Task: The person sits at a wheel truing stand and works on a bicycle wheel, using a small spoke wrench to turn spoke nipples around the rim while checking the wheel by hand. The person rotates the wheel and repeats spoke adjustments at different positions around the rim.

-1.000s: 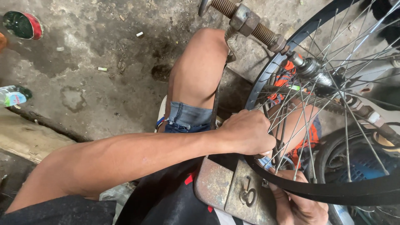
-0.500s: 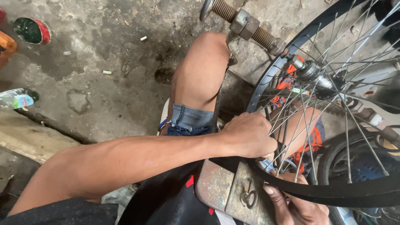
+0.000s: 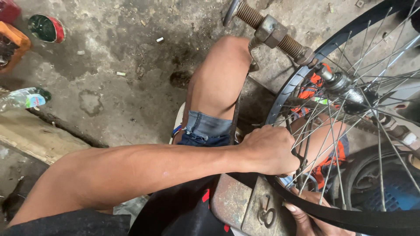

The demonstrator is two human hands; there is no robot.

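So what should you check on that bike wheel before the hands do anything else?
1. Left hand closed on the wheel's rim: ok.
2. Right hand under the rim, touching it: ok, though mostly hidden.
3. Fingers clear of the spokes: not ok, the left hand's knuckles press right against them.
4. Hub seated on its axle: cannot tell.
5. Rusty threaded rod clear of the bare knee: not ok, it sits very close.
6. Metal block under the rim steady: cannot tell.
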